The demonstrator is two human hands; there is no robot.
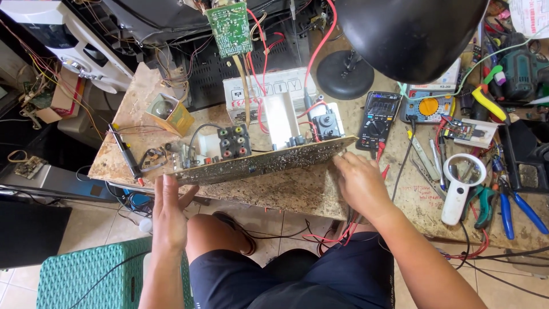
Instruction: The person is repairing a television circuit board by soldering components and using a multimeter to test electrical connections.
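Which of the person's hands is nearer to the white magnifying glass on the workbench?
Right. The right hand rests at the circuit board's right end, beside the magnifying glass; the left hand is at the board's far left end.

The person wore dark blue shorts (pixel 320 274). Both arms were bare, with no sleeves. The left hand (pixel 168 209) and right hand (pixel 360 183) had no gloves or rings.

Lamp shade (pixel 412 34) cut off at top, hides bench behind
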